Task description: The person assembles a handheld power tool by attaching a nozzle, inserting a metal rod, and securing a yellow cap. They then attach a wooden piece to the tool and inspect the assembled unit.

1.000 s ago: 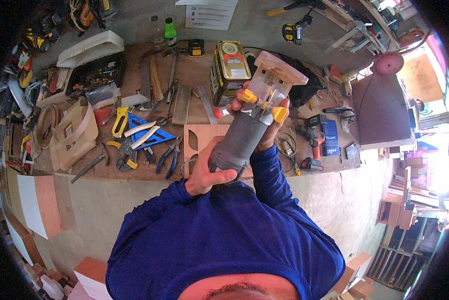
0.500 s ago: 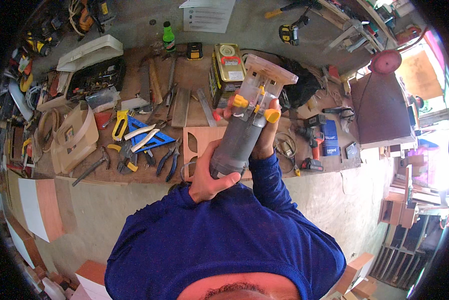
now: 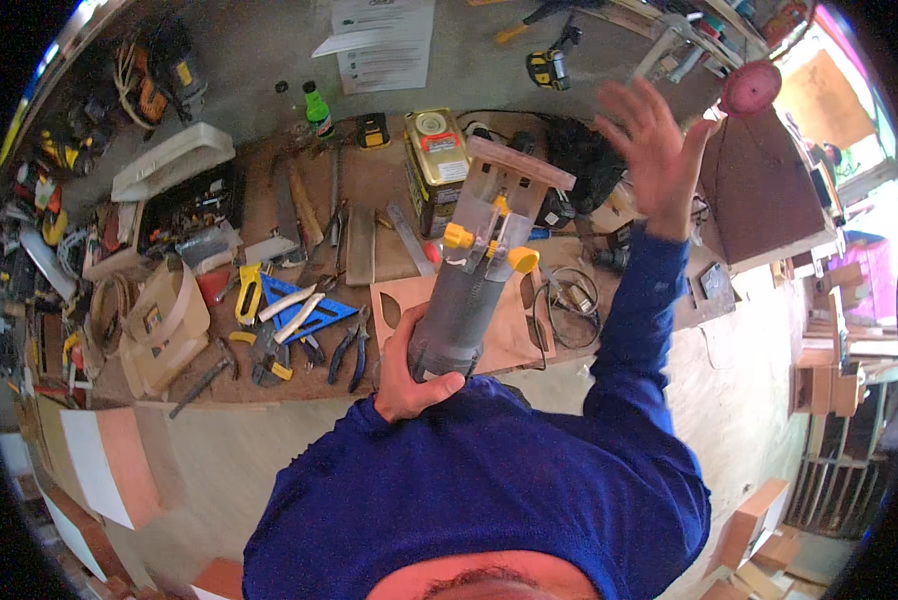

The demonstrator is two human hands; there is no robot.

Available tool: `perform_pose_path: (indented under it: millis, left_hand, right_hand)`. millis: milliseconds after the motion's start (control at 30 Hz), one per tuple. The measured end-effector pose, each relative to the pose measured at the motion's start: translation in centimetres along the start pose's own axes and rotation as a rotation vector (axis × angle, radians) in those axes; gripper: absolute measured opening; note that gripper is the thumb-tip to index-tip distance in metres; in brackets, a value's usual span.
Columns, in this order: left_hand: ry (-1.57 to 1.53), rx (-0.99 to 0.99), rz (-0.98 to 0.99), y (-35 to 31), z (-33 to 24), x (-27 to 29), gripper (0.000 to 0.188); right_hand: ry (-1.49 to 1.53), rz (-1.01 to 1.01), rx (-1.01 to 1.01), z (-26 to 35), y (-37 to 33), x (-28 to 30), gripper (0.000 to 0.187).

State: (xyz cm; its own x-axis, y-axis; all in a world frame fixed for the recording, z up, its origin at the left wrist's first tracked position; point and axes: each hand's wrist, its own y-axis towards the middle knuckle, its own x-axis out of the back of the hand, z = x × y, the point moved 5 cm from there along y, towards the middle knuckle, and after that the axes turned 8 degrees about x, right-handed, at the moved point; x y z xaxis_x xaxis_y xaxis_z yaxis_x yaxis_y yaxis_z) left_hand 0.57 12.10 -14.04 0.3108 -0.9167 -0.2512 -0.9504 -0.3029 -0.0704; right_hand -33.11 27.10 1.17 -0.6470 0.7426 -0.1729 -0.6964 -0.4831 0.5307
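My left hand [image 3: 417, 370] is wrapped round the lower, motor end of a grey trim router [image 3: 469, 295]. The router is tilted, its flat base plate pointing up and away, with a clear housing and yellow knobs round the upper part. My right hand [image 3: 657, 150] is raised off to the right with its fingers spread and nothing in it, near the brown box and the round pink disc [image 3: 751, 88]. Beneath the router lies a thin wooden board [image 3: 389, 297] with leaf-shaped cutouts on the bench.
A blue triangular square [image 3: 314, 318], pliers [image 3: 349, 348] and a hammer [image 3: 205, 382] lie on the bench [image 3: 289, 385] to the left. A gold tin [image 3: 435, 165] stands behind the router. A cable [image 3: 569, 310] coils on the right, near a brown box [image 3: 769, 210].
My right hand has let go of the router's upper part and swung up to the right, opening. The left hand still holds the router. The whole view has shifted slightly.
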Motion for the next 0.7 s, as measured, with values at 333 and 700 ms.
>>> perform_pose_path:
  millis: [333,700]
  left_hand:
    - [0.163,-0.076,0.026,1.5,-0.3,-0.1,0.104]
    - [0.167,-0.057,0.008,0.4,1.4,1.2,0.104]
  right_hand:
    - [-0.38,0.964,-0.203,-0.5,-1.4,-14.4,0.097]
    - [-0.248,0.473,-0.182,0.3,-0.4,-10.6,0.091]
